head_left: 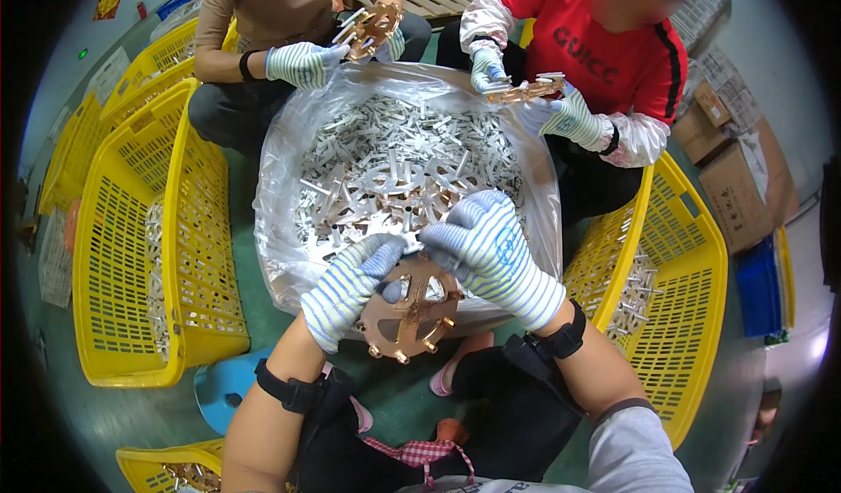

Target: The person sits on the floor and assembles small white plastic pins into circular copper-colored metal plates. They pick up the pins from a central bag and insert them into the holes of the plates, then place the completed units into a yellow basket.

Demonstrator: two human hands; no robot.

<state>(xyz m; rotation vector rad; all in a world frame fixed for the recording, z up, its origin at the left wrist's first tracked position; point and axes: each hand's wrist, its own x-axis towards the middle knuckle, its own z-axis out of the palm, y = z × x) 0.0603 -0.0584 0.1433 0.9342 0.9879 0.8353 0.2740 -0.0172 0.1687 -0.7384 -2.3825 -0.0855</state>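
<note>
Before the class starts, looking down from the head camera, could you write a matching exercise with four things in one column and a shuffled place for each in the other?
Things
1. Copper-coloured disc
2. Heap of pale pieces
3. Blue object
4. Cardboard boxes

Places
A. At the far right of the view
B. Inside the plastic liner
C. At the left hand and right hand of the camera wearer
D. Partly hidden by the wearer's left forearm

Right pairs: 1-C, 2-B, 3-D, 4-A.
</note>
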